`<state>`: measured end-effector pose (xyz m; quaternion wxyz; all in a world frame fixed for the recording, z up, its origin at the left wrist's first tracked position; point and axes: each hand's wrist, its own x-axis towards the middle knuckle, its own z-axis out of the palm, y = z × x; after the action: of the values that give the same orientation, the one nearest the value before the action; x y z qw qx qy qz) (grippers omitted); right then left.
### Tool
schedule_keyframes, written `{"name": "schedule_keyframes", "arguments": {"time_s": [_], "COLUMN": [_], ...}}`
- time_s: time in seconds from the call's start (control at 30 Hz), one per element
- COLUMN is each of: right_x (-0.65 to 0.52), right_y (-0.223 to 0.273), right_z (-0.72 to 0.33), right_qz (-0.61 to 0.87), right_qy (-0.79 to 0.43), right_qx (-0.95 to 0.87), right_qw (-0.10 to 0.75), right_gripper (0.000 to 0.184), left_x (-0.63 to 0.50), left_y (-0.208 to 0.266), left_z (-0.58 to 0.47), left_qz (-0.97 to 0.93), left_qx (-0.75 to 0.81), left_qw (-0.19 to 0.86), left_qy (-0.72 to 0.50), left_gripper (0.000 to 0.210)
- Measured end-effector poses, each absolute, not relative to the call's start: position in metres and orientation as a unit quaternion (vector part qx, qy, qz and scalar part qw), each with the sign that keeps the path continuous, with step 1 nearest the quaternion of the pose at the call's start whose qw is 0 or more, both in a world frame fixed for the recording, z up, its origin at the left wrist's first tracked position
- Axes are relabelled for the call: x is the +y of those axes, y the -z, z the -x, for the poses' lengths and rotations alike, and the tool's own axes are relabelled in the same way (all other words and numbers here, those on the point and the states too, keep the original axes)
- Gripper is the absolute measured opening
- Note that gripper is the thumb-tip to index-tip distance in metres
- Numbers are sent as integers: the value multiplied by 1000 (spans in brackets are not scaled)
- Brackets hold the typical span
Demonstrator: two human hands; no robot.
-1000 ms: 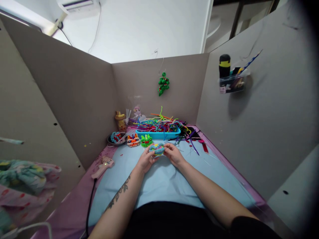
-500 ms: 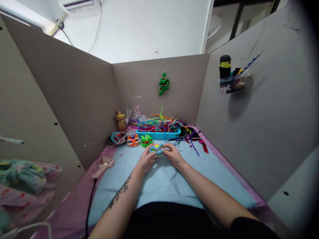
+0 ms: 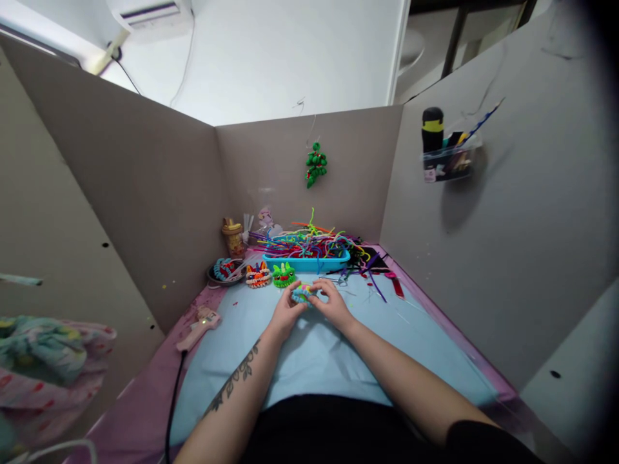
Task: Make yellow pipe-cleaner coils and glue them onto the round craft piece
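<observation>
Between my two hands is a small light-blue pipe-cleaner figure [image 3: 302, 294] with touches of yellow, pink and green. My left hand [image 3: 286, 312] grips its left side, thumb low and fingers behind. On the other side, my right hand [image 3: 333, 303] pinches it between thumb and fingers. The fingers cover parts of the figure. Just beyond my left hand sit a green pipe-cleaner animal head [image 3: 284, 275] and an orange-and-white one [image 3: 258, 275].
A blue tray [image 3: 309, 263] heaped with pipe cleaners stands at the back. Left are a dark bowl [image 3: 213, 276], a cup [image 3: 234, 240] and a pink glue gun [image 3: 199, 327] with its cord. Scissors [image 3: 342, 281] lie behind my right hand. Grey partitions [image 3: 309, 129] enclose the table.
The blue figure has been turned in my hands and now looks narrower. My right hand has shifted slightly left and its fingers have lifted over the figure. The view has moved a little.
</observation>
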<state>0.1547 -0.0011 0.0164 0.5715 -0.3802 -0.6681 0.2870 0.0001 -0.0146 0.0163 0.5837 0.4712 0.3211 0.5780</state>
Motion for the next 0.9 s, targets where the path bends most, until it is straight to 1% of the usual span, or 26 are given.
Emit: {"name": "schedule_keyframes", "arguments": {"time_s": [0.1, 0.2, 0.27, 0.9], "right_x": [-1, 0, 0, 1], "right_y": [-16, -15, -14, -14], "right_z": [-155, -155, -155, -150], "right_qz": [385, 383, 381, 373], "right_qy": [-273, -270, -271, -311], "right_qx": [-673, -676, -677, -643], "right_qw": [570, 569, 569, 592], "right_gripper": [15, 14, 14, 25], "left_x": [-15, -16, -17, -17], "left_y": [-17, -17, -18, -15], "left_z": [0, 0, 0, -1], "left_qz": [-473, -470, -470, -501], "left_qx": [325, 325, 326, 320], "left_qw": [590, 599, 599, 569], "left_qy": [-568, -561, -561, -569], "left_gripper": [63, 52, 49, 47]}}
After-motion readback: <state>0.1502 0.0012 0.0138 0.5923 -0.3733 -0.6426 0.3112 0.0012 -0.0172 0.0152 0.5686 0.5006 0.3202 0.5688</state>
